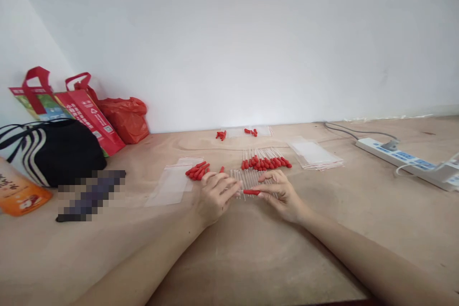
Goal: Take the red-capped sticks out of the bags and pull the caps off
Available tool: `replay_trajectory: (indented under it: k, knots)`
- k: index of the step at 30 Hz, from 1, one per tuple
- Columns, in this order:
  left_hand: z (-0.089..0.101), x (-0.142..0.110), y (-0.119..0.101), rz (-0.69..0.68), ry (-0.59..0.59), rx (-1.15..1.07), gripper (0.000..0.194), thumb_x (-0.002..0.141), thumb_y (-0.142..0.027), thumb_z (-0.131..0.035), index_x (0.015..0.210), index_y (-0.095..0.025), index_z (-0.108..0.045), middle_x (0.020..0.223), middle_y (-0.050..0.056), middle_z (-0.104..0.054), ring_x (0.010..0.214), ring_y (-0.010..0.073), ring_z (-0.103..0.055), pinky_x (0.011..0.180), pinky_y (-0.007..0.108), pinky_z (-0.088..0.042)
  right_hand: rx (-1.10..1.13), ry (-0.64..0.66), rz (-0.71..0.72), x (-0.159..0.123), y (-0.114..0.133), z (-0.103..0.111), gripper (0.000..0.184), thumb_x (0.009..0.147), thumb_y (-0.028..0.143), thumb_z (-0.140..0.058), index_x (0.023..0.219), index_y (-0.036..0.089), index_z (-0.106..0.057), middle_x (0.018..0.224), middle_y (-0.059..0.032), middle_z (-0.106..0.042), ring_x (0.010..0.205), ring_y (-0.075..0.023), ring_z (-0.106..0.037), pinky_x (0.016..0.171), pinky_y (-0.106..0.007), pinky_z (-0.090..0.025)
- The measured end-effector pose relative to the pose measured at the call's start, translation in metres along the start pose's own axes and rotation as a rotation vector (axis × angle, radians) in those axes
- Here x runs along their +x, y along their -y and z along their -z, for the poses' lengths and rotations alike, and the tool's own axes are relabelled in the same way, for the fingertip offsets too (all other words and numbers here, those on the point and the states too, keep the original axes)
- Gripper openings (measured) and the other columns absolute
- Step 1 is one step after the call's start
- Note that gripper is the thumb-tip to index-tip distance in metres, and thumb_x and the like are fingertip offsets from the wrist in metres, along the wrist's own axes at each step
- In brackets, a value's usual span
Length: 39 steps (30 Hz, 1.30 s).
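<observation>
Between the thumb and fingers of my right hand (pixel 281 193) is a small red tapered piece (pixel 251 192), lying level. My left hand (pixel 218 193) is closed in a pinch at the piece's left end; what its fingertips grip is too small to make out. Just behind the fingers lies a row of thin clear sticks (pixel 247 180), partly covered by both hands. Farther back, several thin sticks with red ends (pixel 265 161) lie side by side, red ends toward me. A pile of loose red pieces (pixel 197 170) rests beyond my left hand.
Clear plastic bags lie left (pixel 170 185) and right (pixel 315 154). More red pieces (pixel 221 135) sit near the wall. A white power strip (pixel 405 158) is at right. Shopping bags (pixel 89 114), a black bag (pixel 68 153) and an orange pouch (pixel 25 193) stand at left.
</observation>
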<state>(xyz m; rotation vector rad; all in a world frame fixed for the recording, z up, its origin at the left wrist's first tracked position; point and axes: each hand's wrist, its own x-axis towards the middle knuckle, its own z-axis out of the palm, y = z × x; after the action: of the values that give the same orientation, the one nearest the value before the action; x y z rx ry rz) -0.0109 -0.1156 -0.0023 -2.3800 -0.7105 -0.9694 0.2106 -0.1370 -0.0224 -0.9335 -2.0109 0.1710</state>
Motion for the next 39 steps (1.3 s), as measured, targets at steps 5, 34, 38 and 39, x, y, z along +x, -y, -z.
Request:
replay_trajectory:
  k: [5, 34, 38, 39]
  knots:
    - [-0.007, -0.001, -0.006, -0.026, 0.046, -0.012, 0.015, 0.084, -0.019, -0.048, 0.076, -0.02, -0.061, 0.06, -0.004, -0.061, 0.065, 0.0116, -0.053, 0.078, 0.033, -0.031, -0.135, 0.051, 0.012, 0.0, 0.006, -0.003, 0.022, 0.079, 0.033, -0.054, 0.099, 0.029, -0.062, 0.091, -0.0027, -0.06, 0.086, -0.0174, -0.049, 0.079, -0.037, -0.031]
    - [-0.005, -0.01, -0.011, -0.174, 0.048, -0.117, 0.01, 0.083, -0.015, -0.047, 0.078, -0.013, -0.055, 0.057, -0.001, -0.056, 0.065, 0.0132, -0.049, 0.067, 0.03, -0.033, -0.335, 0.033, 0.394, 0.004, 0.012, 0.003, 0.016, 0.081, 0.023, -0.049, 0.07, 0.02, -0.061, 0.053, 0.0052, -0.053, 0.064, -0.0095, -0.043, 0.086, -0.039, -0.019]
    - [-0.003, -0.009, -0.012, -0.177, 0.056, -0.132, 0.011, 0.083, -0.014, -0.045, 0.077, -0.013, -0.055, 0.058, -0.001, -0.056, 0.065, 0.013, -0.05, 0.067, 0.03, -0.034, -0.31, 0.1, 0.393, 0.006, 0.015, 0.005, 0.02, 0.081, 0.021, -0.046, 0.066, 0.019, -0.059, 0.055, 0.0043, -0.053, 0.061, -0.0089, -0.041, 0.086, -0.038, -0.02]
    - [-0.003, -0.009, -0.012, -0.18, 0.062, -0.136, 0.012, 0.083, -0.013, -0.045, 0.077, -0.013, -0.054, 0.058, -0.001, -0.055, 0.066, 0.013, -0.05, 0.067, 0.03, -0.034, -0.307, 0.114, 0.399, 0.006, 0.016, 0.006, 0.021, 0.081, 0.02, -0.045, 0.066, 0.018, -0.059, 0.055, 0.004, -0.053, 0.059, -0.0087, -0.041, 0.085, -0.038, -0.021]
